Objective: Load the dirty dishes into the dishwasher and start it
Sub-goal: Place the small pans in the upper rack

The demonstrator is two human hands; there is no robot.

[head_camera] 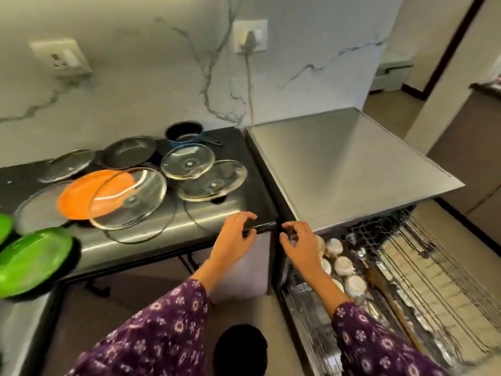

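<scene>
The open dishwasher (349, 169) stands right of a dark counter (151, 234). Its pulled-out rack (423, 270) holds several upturned white cups (343, 265) and some cutlery. On the counter lie an orange plate (89, 194), several glass lids (187, 161), black pans (127, 151) and green plates (32, 259). My left hand (235, 234) is at the counter's front right corner, fingers and thumb curled round a dark slim object (261, 227). My right hand (296, 244) is just beside it over the rack's left end, fingers curled at the object's other end.
A small dark saucepan (185, 131) sits at the back of the counter. A cord hangs from a wall socket (250, 36) behind the dishwasher. A narrow gap separates counter and dishwasher. Tiled floor runs on the right, past the rack.
</scene>
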